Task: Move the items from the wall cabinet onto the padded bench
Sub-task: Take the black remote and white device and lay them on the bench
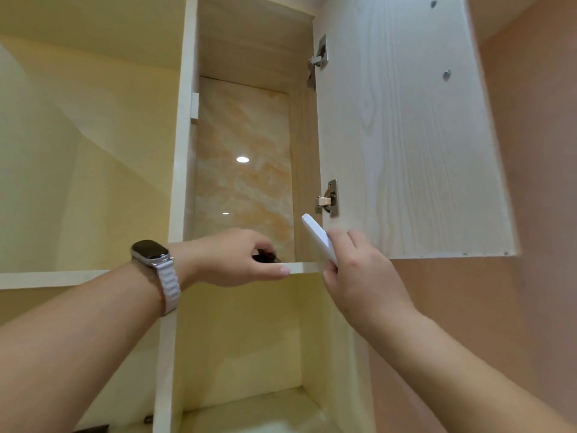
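Overhead, the wall cabinet [184,151] stands with its pale wood-grain door [406,135] swung open to the right, hung on two metal hinges, an upper hinge [319,59] and a lower hinge [327,200]. The tall narrow compartment behind it has a glossy, marble-patterned back panel [243,170] that catches two spots of light.

The left hand [237,260] reaches in over the front edge of the shelf [304,267] at the bottom of that compartment. Its fingers are curled down over a small dark object [265,257] that sits on the shelf near the front, and its thumb lies stretched along the shelf edge. Most of the object is hidden under the fingers, so its kind cannot be told. A watch [150,250] with a light band is on the left wrist.

The right hand [362,276] is just to the right, in front of the door's lower corner and clear of the shelf. Its fingers and thumb grasp a thin white slab [318,237] by the lower end. The slab tilts up and to the left, with its free end near the lower hinge.

Below the shelf is another open compartment [243,339] with pale yellow walls. A wider open bay [78,151] lies to the left, and a pinkish wall [530,182] to the right.
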The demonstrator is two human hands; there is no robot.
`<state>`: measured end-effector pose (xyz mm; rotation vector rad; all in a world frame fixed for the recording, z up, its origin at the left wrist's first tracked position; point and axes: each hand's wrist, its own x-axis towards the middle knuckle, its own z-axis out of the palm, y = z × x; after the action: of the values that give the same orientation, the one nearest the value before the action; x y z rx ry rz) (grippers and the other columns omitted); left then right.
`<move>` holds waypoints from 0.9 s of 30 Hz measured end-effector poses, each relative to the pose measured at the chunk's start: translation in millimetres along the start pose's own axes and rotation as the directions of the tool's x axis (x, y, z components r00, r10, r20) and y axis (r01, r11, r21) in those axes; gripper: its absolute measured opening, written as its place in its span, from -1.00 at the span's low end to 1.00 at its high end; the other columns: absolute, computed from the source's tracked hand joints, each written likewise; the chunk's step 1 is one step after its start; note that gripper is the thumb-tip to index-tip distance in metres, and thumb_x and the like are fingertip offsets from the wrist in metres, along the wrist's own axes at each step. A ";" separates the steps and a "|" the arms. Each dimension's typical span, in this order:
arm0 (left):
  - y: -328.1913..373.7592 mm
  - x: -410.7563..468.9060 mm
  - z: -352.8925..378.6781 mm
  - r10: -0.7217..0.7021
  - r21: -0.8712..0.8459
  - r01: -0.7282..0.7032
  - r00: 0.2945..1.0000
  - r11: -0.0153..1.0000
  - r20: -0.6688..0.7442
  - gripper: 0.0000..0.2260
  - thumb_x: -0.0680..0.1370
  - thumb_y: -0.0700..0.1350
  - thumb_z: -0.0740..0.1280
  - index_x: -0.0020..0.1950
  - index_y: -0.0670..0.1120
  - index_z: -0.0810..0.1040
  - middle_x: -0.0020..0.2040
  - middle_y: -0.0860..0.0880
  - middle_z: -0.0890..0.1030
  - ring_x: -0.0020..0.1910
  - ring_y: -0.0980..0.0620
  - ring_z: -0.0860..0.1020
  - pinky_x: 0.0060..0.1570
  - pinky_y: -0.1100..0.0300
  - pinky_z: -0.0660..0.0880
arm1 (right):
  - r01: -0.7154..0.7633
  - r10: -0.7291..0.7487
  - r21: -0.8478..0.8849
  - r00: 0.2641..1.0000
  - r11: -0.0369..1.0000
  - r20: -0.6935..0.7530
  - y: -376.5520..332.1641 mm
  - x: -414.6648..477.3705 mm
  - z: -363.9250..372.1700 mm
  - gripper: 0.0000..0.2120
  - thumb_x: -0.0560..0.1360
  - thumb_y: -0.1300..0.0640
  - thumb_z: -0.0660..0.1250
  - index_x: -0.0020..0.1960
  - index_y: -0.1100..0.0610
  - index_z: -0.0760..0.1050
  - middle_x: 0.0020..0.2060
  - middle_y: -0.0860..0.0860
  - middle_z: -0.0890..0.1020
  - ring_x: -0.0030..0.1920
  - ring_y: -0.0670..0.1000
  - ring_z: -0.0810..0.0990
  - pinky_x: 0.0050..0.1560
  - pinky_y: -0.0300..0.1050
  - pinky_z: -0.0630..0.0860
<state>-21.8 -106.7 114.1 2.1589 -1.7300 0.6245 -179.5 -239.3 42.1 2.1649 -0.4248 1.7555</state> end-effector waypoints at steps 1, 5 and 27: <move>0.7 -3.1 1.4 0.024 0.025 -0.023 0.998 0.999 -0.052 -0.65 0.41 0.35 0.32 -0.02 0.13 0.55 -0.08 0.19 0.56 -0.08 0.18 0.54 -0.06 0.18 0.51 | -0.021 0.021 0.010 1.000 1.000 -0.018 1.7 -6.6 0.9 -0.67 0.26 0.39 0.46 0.00 0.25 0.55 -0.28 0.10 0.50 -0.46 0.12 0.37 -0.46 -0.18 0.24; 3.8 -17.2 9.5 0.106 0.119 -0.077 0.959 0.990 -0.264 -0.71 0.42 0.22 0.41 -0.12 0.07 0.41 -0.14 0.14 0.50 -0.15 0.09 0.50 -0.17 0.16 0.47 | -0.084 0.087 0.083 0.995 0.993 -0.042 6.7 -27.6 6.1 -0.63 0.23 0.41 0.49 0.02 0.26 0.54 -0.22 0.14 0.53 -0.41 0.20 0.49 -0.40 -0.18 0.28; 5.0 -105.8 39.4 -0.120 0.214 0.339 0.743 0.916 -0.659 -0.86 0.50 -0.01 0.27 -0.04 -0.06 0.41 -0.21 -0.03 0.47 -0.29 -0.13 0.42 -0.35 0.11 0.30 | -0.571 0.511 0.563 0.812 0.597 0.281 -20.5 -107.9 -3.7 -0.76 0.49 0.19 0.36 0.06 0.01 0.35 -0.21 -0.15 0.50 -0.30 -0.27 0.49 -0.41 -0.49 0.36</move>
<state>-39.9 -38.2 26.0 1.9581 -1.0188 1.4500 -195.7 -216.2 -64.0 2.8020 -0.6552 2.4081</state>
